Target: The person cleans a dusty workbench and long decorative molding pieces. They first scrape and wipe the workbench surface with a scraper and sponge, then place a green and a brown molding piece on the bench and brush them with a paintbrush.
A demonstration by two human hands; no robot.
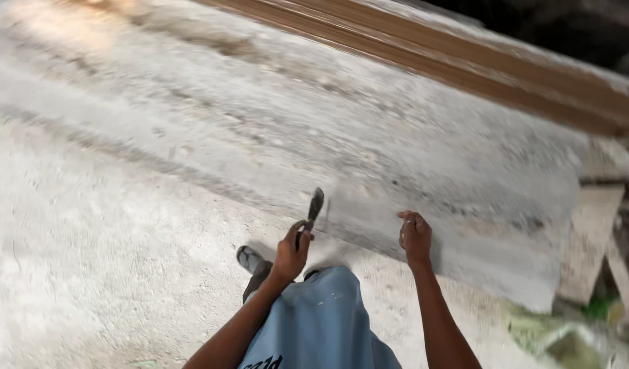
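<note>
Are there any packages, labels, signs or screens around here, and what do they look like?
No packages, signs or screens show.
Only dark lettering on the light blue garment at the bottom edge, cut off by the frame.
The crumpled green and pale scrap at bottom right is too blurred to identify.

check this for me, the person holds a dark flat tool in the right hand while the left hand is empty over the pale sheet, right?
Not quite. The head view shows the dark flat tool in the left hand; the empty one over the pale sheet is the right hand.
</note>
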